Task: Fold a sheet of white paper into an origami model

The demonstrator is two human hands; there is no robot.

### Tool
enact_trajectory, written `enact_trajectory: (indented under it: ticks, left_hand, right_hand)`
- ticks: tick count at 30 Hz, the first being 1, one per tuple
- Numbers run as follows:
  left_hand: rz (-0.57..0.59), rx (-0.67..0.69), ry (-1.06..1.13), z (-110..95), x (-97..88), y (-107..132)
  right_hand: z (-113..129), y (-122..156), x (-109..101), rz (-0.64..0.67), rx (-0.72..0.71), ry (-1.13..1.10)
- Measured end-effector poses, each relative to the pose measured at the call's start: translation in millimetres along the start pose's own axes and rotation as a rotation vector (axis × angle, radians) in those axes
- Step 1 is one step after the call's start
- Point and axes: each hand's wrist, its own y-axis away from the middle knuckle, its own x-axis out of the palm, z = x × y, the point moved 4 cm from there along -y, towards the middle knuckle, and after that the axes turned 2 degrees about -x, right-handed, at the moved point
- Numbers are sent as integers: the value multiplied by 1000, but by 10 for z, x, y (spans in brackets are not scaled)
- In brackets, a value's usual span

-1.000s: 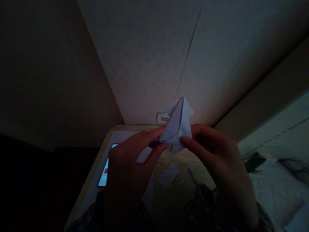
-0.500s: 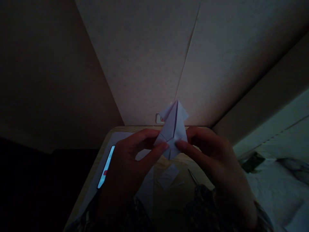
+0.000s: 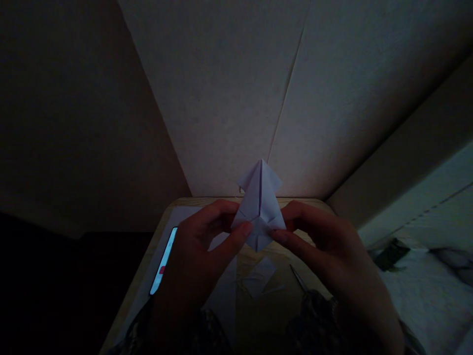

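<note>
Folded paper stands above the tabletop, its tip now at 12 o'clock: it leaned towards 1 o'clock a second ago and has swung square to you. Your left hand pinches it at 7 o'clock, your right hand at 5 o'clock, probably leaving both halves evenly placed for handling the creases

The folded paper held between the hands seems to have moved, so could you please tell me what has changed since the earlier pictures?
The folded paper has shifted left and slightly down in the view, and its rightward lean has straightened to nearly upright. The left hand and right hand both still hold it; the phone still lies on the left.
</note>
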Motion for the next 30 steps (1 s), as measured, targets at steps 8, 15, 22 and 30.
enact_trajectory:
  ticks: [8, 15, 22, 30]
  left_hand:
    - [-62, -43, 18, -35, 18, 23]
    - [-60, 13, -39, -58, 1, 12]
    - [-54, 46, -131, -30, -43, -8]
    - [-81, 39, -138, -61, -35, 17]
  right_hand:
    - [33, -37, 16, 62, 41, 66]
    - [14, -23, 10, 21, 67, 91]
    - [12, -31, 9, 15, 56, 81]
    - [-4, -30, 10, 13, 64, 90]
